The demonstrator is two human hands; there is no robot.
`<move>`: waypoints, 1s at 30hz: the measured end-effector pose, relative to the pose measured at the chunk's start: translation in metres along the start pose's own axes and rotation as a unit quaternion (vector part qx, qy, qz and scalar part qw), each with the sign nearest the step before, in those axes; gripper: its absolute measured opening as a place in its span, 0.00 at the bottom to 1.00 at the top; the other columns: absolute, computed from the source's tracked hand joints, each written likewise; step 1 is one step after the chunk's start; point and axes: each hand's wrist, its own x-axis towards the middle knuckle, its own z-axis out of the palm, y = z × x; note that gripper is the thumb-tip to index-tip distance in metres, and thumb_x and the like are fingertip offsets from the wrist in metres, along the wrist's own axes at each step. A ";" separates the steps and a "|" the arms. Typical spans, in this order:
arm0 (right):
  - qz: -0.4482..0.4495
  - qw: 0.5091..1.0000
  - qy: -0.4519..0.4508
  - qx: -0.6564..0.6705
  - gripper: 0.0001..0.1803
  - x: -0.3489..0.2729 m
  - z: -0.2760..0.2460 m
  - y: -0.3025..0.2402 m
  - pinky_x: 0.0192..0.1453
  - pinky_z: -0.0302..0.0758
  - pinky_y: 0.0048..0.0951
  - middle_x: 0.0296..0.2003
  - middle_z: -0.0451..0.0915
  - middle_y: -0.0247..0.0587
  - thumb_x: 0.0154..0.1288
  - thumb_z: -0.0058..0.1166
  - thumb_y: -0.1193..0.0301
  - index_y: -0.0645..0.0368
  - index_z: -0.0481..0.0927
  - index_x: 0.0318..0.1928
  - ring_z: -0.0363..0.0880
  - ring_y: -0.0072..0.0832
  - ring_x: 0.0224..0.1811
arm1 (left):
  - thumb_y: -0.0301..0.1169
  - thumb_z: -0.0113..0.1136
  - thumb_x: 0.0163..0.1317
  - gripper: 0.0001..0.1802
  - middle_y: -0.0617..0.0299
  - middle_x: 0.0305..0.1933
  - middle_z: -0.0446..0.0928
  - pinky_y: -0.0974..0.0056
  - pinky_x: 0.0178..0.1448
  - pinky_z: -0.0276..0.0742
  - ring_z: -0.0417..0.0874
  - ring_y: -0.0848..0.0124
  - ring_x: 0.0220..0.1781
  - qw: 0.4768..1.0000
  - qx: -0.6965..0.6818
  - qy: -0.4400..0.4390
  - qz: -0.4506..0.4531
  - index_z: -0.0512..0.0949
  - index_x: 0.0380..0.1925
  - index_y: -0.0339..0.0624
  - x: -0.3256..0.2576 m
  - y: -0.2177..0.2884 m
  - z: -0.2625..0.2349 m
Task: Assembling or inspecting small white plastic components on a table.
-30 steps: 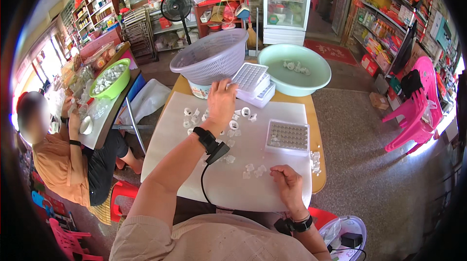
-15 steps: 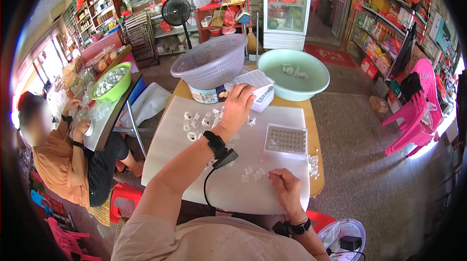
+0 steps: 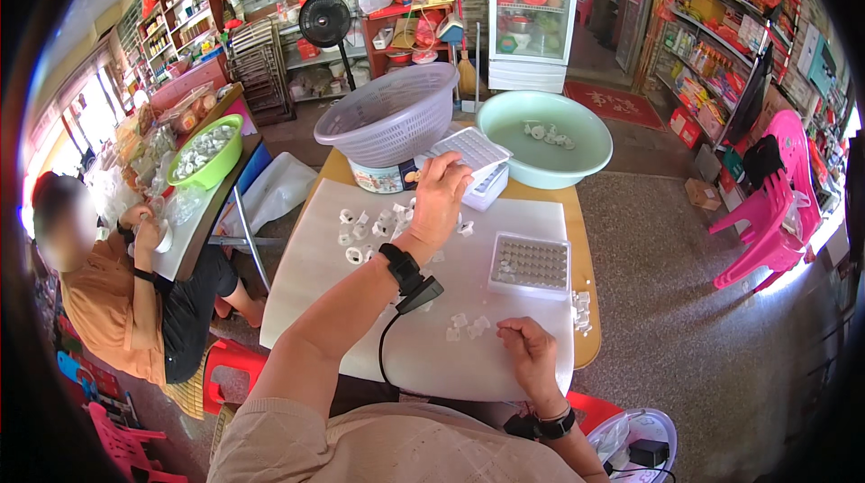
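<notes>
My left hand [image 3: 441,193] reaches over the far part of the table and grips the near edge of a white pocketed tray [image 3: 478,148]. That tray is tilted above a stack of similar white trays [image 3: 487,188]. My right hand [image 3: 527,345] rests low over the near right side of the table with its fingers curled together; whatever they hold, if anything, is hidden. Just left of it lie a few small white plastic parts [image 3: 468,328]. Beyond it sits another pocketed tray [image 3: 532,264], with a few small pieces at its left. More white ring-shaped parts [image 3: 354,254] lie beyond my left forearm.
A purple mesh basket [image 3: 387,118] on a tub [image 3: 377,178] and a green basin [image 3: 543,172] holding white parts stand at the far edge. White parts [image 3: 581,310] line the right edge. At left, a co-worker [image 3: 117,285] sits near a lime-green bowl [image 3: 205,178].
The tray in my left hand has tipped, so its pocketed face shows more. My right hand stays almost still. The co-worker's raised hand has come down to join the other at a white piece.
</notes>
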 end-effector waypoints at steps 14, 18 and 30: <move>0.017 0.999 0.008 0.026 0.04 -0.002 0.000 -0.002 0.36 0.74 0.24 0.29 0.80 0.40 0.62 0.55 0.80 0.63 0.80 0.37 0.78 0.25 0.30 | 0.33 0.65 0.53 0.09 0.65 0.36 0.79 0.58 0.47 0.69 0.76 0.64 0.44 0.998 0.066 -0.013 0.021 0.80 0.34 0.45 0.007 -0.002 0.013; 0.010 1.000 0.000 0.006 0.06 -0.001 -0.001 -0.002 0.36 0.73 0.20 0.29 0.81 0.35 0.64 0.51 0.79 0.64 0.81 0.39 0.76 0.19 0.31 | 0.36 0.65 0.53 0.11 0.66 0.40 0.79 0.57 0.49 0.68 0.75 0.64 0.46 0.995 0.094 -0.033 0.021 0.81 0.36 0.45 0.001 -0.007 0.018; -0.005 1.000 0.014 0.021 0.04 0.000 -0.002 -0.004 0.35 0.73 0.24 0.28 0.80 0.41 0.62 0.55 0.81 0.64 0.80 0.37 0.77 0.26 0.29 | 0.34 0.65 0.53 0.20 0.59 0.51 0.76 0.54 0.57 0.66 0.72 0.58 0.54 0.990 0.124 -0.060 0.013 0.78 0.47 0.43 0.000 0.004 0.004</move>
